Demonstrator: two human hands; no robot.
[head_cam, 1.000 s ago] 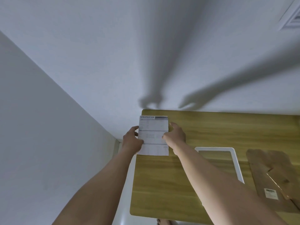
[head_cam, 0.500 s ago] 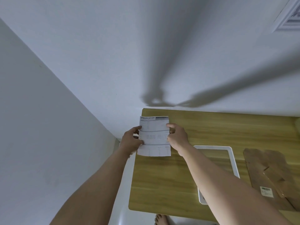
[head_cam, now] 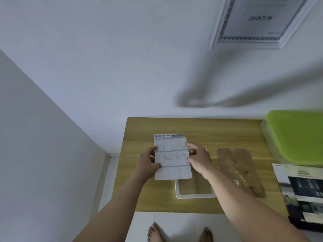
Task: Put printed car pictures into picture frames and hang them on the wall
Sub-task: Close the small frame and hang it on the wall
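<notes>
I hold a printed sheet (head_cam: 172, 156) headed "SPECIFICATION" above the wooden table (head_cam: 227, 133). My left hand (head_cam: 148, 163) grips its left edge and my right hand (head_cam: 199, 158) grips its right edge. Below the sheet an empty white picture frame (head_cam: 194, 195) lies flat on the table, partly hidden by my right arm. A brown backing board (head_cam: 239, 165) lies to the right of it. Printed car pictures (head_cam: 304, 189) lie at the table's right edge. Another white frame (head_cam: 262, 21) hangs on the wall at the upper right.
A green-lidded plastic box (head_cam: 297, 135) stands at the table's back right. The table sits in a corner, with white walls behind and to the left. My bare feet (head_cam: 180, 233) show on the white floor below the table's front edge.
The view has swung to the right and pulled back, bringing the hung frame, green box and car pictures into sight. The sheet stays held in both hands, now over the frame.
</notes>
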